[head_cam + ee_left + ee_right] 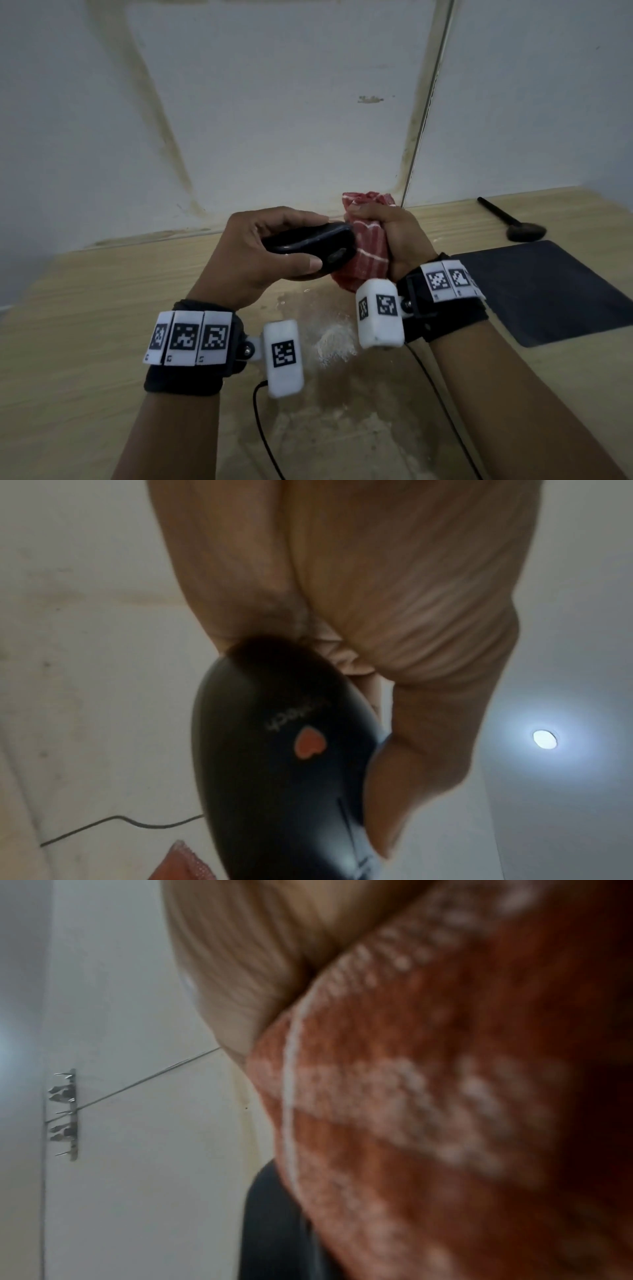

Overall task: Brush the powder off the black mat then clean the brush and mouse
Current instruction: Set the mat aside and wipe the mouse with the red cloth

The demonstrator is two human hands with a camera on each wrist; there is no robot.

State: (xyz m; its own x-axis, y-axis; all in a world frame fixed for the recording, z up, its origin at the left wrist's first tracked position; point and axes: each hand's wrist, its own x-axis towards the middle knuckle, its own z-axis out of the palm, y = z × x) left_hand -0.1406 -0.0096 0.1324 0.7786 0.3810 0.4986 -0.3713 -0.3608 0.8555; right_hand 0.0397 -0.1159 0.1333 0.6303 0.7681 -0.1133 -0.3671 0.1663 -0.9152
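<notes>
My left hand (pixel 274 250) grips a black mouse (pixel 308 246) above the wooden table, thumb under it and fingers over its top. In the left wrist view the mouse (pixel 284 764) shows a red heart sticker. My right hand (pixel 394 236) clutches a bunched red cloth with white stripes (pixel 366 253), which presses against the mouse's right end. The cloth (pixel 428 1110) fills the right wrist view, with the dark mouse (pixel 274 1231) just below it. The black mat (pixel 544 291) lies flat at the right. The black brush (pixel 510 222) lies on the table behind the mat.
White powder (pixel 332 339) is smeared on the wooden table (pixel 85 342) below my hands. A stained white wall (pixel 274 102) stands close behind the table. Thin black cables (pixel 263 428) run from the wrist cameras toward me.
</notes>
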